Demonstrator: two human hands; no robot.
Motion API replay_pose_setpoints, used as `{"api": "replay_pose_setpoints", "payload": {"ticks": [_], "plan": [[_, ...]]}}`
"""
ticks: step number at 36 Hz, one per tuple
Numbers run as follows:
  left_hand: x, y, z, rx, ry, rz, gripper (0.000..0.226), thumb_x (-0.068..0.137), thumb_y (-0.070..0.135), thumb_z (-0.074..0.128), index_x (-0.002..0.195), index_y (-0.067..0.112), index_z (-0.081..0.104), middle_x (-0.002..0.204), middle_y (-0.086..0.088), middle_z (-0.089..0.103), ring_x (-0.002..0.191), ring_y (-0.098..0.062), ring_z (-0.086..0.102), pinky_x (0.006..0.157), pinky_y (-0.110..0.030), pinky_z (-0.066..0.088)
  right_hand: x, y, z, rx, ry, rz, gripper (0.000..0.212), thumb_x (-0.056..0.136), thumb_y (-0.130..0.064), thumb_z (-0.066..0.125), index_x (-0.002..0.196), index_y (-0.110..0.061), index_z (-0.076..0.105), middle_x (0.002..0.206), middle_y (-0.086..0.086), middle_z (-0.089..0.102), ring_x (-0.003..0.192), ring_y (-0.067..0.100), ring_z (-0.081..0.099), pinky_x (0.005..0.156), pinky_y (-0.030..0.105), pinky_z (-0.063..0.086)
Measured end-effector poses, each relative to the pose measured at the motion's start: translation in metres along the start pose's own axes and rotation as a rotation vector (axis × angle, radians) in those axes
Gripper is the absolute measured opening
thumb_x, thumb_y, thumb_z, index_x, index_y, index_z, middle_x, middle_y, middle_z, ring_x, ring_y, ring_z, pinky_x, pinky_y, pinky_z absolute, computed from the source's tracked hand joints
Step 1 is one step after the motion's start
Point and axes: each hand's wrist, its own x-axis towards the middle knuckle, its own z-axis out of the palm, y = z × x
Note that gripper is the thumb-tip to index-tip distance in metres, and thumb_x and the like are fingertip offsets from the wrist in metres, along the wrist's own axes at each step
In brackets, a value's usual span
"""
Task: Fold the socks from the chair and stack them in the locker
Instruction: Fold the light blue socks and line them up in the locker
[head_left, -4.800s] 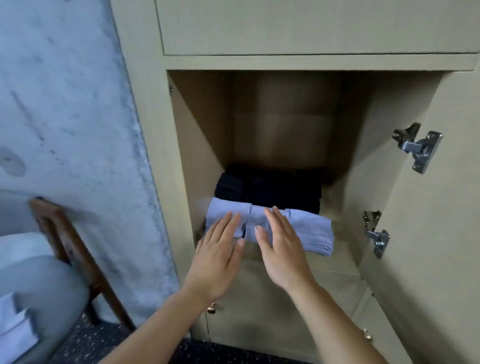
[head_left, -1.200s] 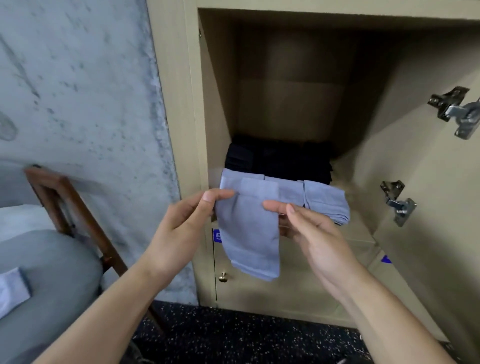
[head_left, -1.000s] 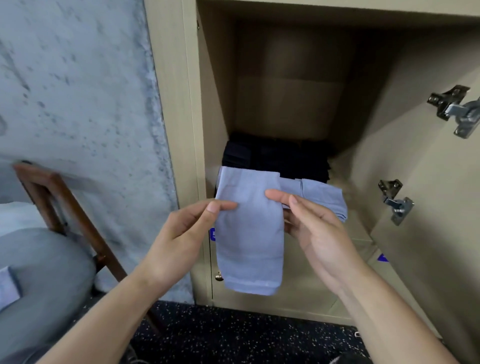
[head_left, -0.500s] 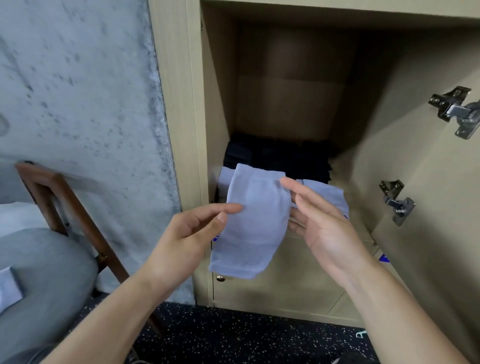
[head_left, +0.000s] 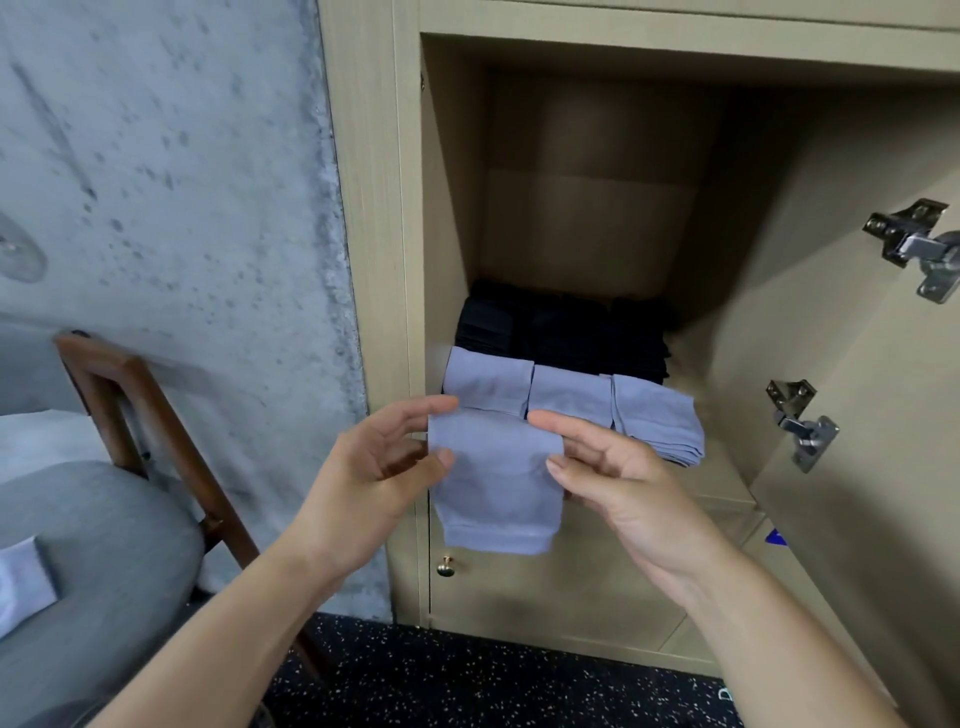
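Standing before the open locker (head_left: 597, 208), with a light blue sock (head_left: 496, 483) held up in front of its lower edge. Left hand (head_left: 374, 478) pinching the sock's upper left corner between thumb and fingers; right hand (head_left: 613, 467) pinching the upper right corner the same way. Both hands closed on fabric, neither spread flat. Sock hanging doubled from its top fold, loose end down, level with the lower door's small brass knob (head_left: 444, 566) or just above it. Not yet resting on the shelf.

Already inside the locker: a row of folded light blue socks (head_left: 597, 405) along the front of the shelf, seemingly three bundles side by side, touching one another. Behind them, a stack of dark folded socks (head_left: 561, 332) pushed toward the back. So a good part of the stacking looks done.

Still left, judging from the view: one more fold on the held sock, probably, then setting it down on or beside the blue row. To the left, the chair (head_left: 156, 415) with its grey seat cushion (head_left: 93, 545) carrying at least one pale piece of cloth (head_left: 23, 587) at the picture's edge, likely another sock waiting; cannot tell how many more lie out of view. Task past the middle, by appearances, but not finished. Locker door (head_left: 857, 415) swung open to the right, hinges showing, leaving clear access to the shelf.
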Motion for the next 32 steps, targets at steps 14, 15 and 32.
{"api": "replay_pose_setpoints", "payload": {"ticks": [14,15,32], "plan": [[0.002,-0.009,0.005,0.184,0.116,0.082,0.033,0.091,0.0,0.073,0.108,0.028,0.074,0.096,-0.001,0.074,0.085,-0.023,0.067,0.08,-0.042,0.055,0.006,0.009,-0.001,-0.083,0.102,-0.103,0.043,0.089,-0.004,0.076,0.115,-0.039,0.077,0.102,-0.01,0.074,0.101,0.012,0.071,0.088,0.018,0.051],[0.002,-0.01,0.004,0.201,0.126,0.095,0.033,0.091,0.0,0.072,0.107,0.029,0.075,0.095,-0.002,0.074,0.086,-0.024,0.067,0.08,-0.043,0.055,0.007,0.011,0.0,-0.113,0.113,-0.115,0.041,0.089,-0.005,0.076,0.113,-0.038,0.077,0.093,-0.014,0.072,0.094,0.01,0.071,0.086,0.018,0.05],[0.005,-0.011,-0.002,0.382,0.147,0.132,0.031,0.09,0.004,0.074,0.095,0.034,0.078,0.094,0.008,0.071,0.086,-0.011,0.062,0.078,-0.025,0.051,0.008,0.013,0.001,-0.296,0.19,-0.195,0.026,0.085,-0.01,0.082,0.097,-0.033,0.079,0.075,-0.021,0.067,0.072,0.004,0.062,0.073,0.011,0.048]]}}
